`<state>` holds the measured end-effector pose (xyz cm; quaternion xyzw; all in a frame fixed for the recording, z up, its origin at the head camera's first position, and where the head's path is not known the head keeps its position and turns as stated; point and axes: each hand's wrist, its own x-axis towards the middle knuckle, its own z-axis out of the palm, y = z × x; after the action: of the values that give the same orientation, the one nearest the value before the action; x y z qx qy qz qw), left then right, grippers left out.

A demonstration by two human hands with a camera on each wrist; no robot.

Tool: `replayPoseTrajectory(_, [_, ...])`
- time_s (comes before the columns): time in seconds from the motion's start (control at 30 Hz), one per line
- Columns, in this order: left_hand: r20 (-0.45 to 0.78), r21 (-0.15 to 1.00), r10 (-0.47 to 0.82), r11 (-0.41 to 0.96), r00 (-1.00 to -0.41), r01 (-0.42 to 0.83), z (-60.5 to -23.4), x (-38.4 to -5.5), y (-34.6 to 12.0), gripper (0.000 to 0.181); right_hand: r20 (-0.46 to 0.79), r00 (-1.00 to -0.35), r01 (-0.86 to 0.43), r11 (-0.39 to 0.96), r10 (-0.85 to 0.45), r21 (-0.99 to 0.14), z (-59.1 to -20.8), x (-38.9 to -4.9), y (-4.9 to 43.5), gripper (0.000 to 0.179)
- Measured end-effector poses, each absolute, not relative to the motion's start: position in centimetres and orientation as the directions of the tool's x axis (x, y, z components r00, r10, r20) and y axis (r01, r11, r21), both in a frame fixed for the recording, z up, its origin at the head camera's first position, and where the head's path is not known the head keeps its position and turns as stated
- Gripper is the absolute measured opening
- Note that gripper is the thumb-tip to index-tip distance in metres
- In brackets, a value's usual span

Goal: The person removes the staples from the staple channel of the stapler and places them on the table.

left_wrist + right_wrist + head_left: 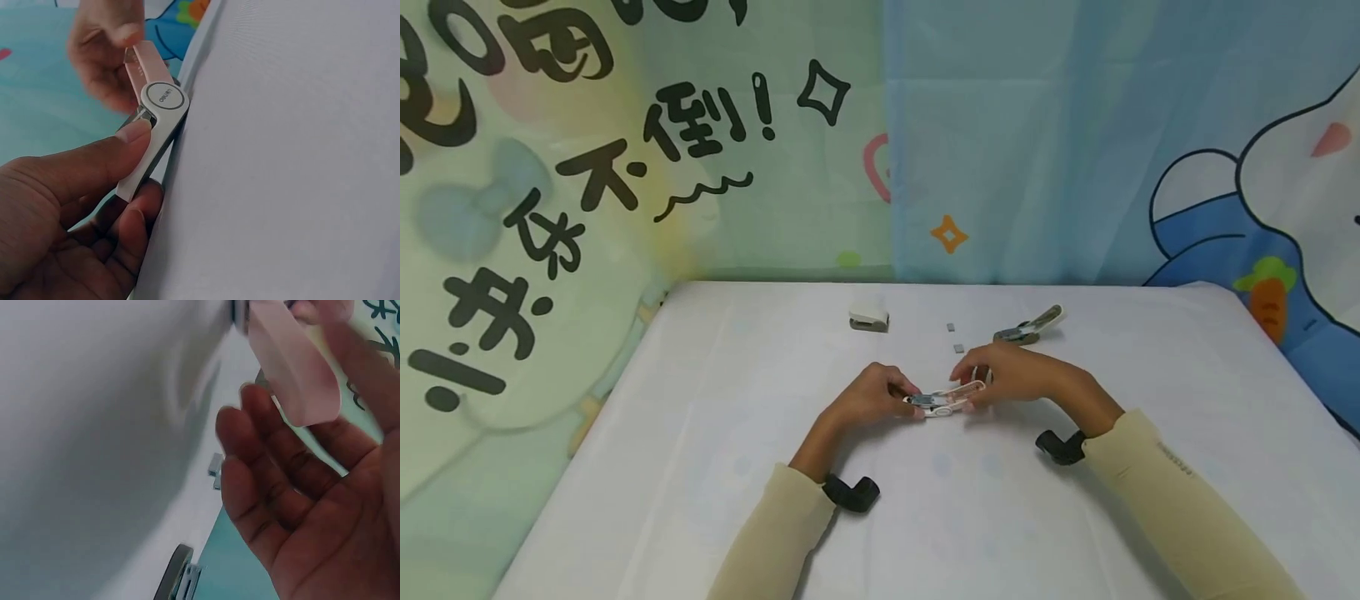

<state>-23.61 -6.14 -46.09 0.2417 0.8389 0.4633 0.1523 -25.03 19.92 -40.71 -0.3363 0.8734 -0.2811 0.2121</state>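
Note:
A white-and-pink stapler (953,402) is up between the two hands, over the white table. My left hand (878,395) pinches its white end between thumb and fingers. In the left wrist view the left thumb (134,132) presses at the metal edge beside the round badge. The pink handle (300,369) points toward my right hand (1015,372). In the right wrist view that hand's fingers (240,481) are loosely bent below the handle, with the thumb apart from it and blurred. The right palm holds nothing.
A white-and-grey stapler (868,322) sits at the back of the table (760,517). Another stapler (1028,327), grey-green and swung open, lies behind my right hand. Between them are two small staple strips (958,348). A printed cloth (1015,150) hangs behind.

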Motion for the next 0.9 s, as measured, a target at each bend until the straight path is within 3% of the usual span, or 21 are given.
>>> replayPoseTrajectory(0.17, [-0.052, 0.852, 0.548, 0.46, -0.835, 0.249, -46.1, -23.5, -5.7, 0.021, -0.168, -0.682, -0.513, 0.63, -0.711, -0.584, -41.2, -24.3, 20.9, 0.023])
replayPoseTrajectory(0.4, [-0.047, 0.811, 0.56, 0.504, -0.827, 0.295, -45.9, -23.9, -4.5, 0.022, -0.134, -0.684, -0.562, 0.636, -0.717, -0.529, -40.6, -24.3, 21.5, 0.023])
replayPoseTrajectory(0.9, [0.018, 0.721, 0.573, 0.561, -0.82, 0.407, -45.2, -24.2, 0.1, 0.021, -0.156, -0.719, -0.53, 0.68, -0.677, -0.507, -39.5, -24.5, 24.6, 0.023])
